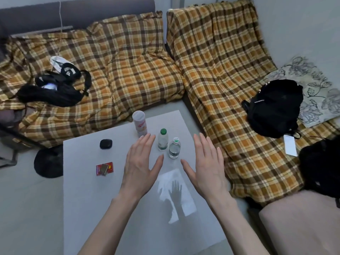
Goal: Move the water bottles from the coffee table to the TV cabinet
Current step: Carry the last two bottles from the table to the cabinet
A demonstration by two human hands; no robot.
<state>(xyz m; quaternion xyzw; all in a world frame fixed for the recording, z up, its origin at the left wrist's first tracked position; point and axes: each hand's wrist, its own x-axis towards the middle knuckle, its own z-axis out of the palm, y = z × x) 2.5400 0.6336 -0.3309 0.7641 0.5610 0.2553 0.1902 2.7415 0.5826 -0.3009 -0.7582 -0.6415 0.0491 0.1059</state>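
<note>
Nearest the camera, two bare forearms reach out over the white coffee table (82, 208). The left hand (140, 166) and the right hand (204, 164) hover above the tabletop with palms down and fingers spread flat, holding nothing and touching neither bottle. Taking the table as the landmark: between the two hands, a little beyond the fingertips and toward the table's far side, stand both water bottles, upright and just beside each other; the shorter, white-capped bottle (174, 148) is nearer and to the right, the taller green-capped bottle (162, 139) is just behind it to the left. On the table's left part lie a red packet (104, 168) and, farther back, a small black case (106, 143). At the far edge of the table stands a pale cylindrical canister (139, 123). Beyond and to the right of the table runs a corner sofa under a plaid cover (138, 70), with black bags on it.
</note>
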